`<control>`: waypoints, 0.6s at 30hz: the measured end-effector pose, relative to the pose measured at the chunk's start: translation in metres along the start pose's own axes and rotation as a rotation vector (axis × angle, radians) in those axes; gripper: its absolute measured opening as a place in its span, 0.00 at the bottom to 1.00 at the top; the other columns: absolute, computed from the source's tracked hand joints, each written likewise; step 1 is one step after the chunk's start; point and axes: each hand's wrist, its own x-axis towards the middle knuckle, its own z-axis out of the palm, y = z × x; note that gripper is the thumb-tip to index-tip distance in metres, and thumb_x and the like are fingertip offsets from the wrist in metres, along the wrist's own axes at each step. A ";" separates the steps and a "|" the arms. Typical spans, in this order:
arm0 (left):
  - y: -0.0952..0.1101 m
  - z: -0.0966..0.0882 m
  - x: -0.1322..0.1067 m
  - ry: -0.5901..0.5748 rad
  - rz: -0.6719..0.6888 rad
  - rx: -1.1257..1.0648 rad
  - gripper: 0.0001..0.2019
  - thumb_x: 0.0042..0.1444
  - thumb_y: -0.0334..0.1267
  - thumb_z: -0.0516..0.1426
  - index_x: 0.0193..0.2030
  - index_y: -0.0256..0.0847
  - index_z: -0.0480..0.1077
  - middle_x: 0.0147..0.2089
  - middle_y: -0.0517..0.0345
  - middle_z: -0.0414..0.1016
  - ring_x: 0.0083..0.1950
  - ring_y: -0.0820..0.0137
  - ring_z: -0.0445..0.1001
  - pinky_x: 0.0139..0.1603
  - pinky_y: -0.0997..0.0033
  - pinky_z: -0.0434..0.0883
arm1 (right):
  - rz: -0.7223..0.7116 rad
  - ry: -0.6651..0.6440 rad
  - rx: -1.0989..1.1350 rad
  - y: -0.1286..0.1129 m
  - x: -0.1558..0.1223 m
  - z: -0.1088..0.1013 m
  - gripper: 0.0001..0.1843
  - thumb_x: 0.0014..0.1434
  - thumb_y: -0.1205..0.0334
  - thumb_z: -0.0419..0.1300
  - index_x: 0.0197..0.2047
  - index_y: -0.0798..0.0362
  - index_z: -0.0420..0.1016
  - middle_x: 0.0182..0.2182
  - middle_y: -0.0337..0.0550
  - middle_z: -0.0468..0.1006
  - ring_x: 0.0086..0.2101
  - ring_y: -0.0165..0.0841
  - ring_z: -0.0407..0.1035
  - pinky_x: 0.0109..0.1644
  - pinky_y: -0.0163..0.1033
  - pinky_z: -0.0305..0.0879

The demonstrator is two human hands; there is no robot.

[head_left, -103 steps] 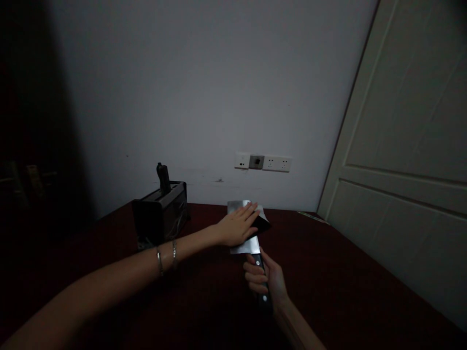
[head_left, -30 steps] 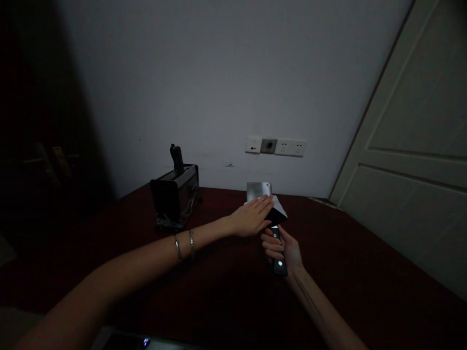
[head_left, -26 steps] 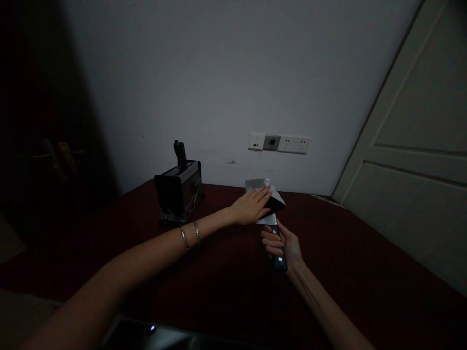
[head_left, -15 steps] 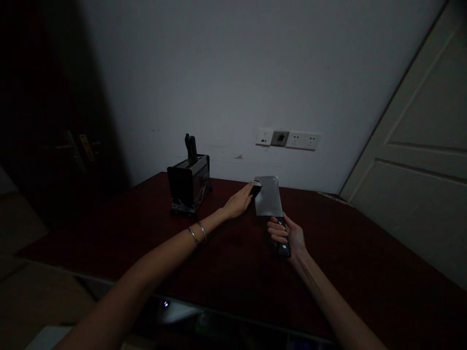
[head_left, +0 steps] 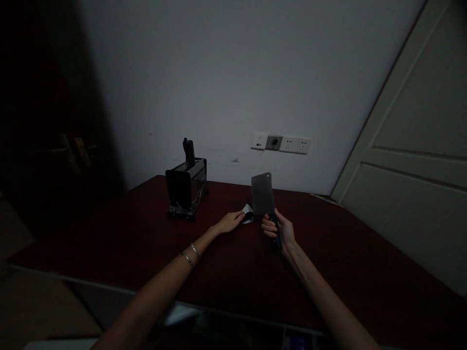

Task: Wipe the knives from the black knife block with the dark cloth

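Observation:
Wrapped round the black handle of a cleaver [head_left: 262, 194] is my right hand [head_left: 282, 229]. Its broad metal blade points up and away from me, above the dark red table. My left hand [head_left: 229, 222], with two bracelets at the wrist, is closed on a small black-and-white piece that looks like folded cloth [head_left: 247, 214]. This cloth is just left of the blade's lower part; whether the two touch I cannot tell. On the left of the table stands a knife block [head_left: 186, 187] with black knife handles [head_left: 188, 151] rising from its top.
The dark red table [head_left: 219, 262] reaches back to a pale wall [head_left: 204, 73] with a row of sockets [head_left: 280, 143]. A panelled white door [head_left: 412, 180] stands at the right, a dark door with a metal handle [head_left: 69, 150] at the left. Beneath the table's front edge are dim, unclear things.
My left hand has drawn back towards me with the cloth, off the upper blade. The cleaver has turned a little in my right hand, and the view has shifted slightly.

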 end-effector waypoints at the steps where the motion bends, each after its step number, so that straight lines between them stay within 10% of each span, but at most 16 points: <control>1: 0.000 0.000 0.001 0.018 -0.015 -0.015 0.23 0.61 0.47 0.41 0.51 0.38 0.68 0.51 0.55 0.71 0.50 0.66 0.69 0.52 0.71 0.61 | -0.008 0.031 -0.027 0.000 0.002 -0.001 0.16 0.59 0.55 0.49 0.26 0.57 0.63 0.15 0.29 0.54 0.13 0.19 0.46 0.12 0.22 0.46; 12: 0.013 -0.012 0.002 0.430 -0.181 -0.225 0.22 0.56 0.48 0.45 0.28 0.34 0.72 0.32 0.48 0.76 0.35 0.65 0.73 0.37 0.70 0.66 | -0.282 0.288 -0.446 0.003 0.013 0.005 0.18 0.49 0.49 0.61 0.25 0.57 0.71 0.19 0.40 0.72 0.21 0.30 0.69 0.27 0.34 0.68; 18: 0.033 0.002 -0.001 0.397 -0.182 -0.510 0.25 0.55 0.53 0.44 0.24 0.33 0.67 0.19 0.50 0.71 0.18 0.71 0.70 0.22 0.74 0.66 | -0.329 0.301 -0.500 0.010 0.024 0.019 0.18 0.44 0.48 0.64 0.25 0.57 0.73 0.22 0.47 0.78 0.27 0.40 0.74 0.33 0.40 0.69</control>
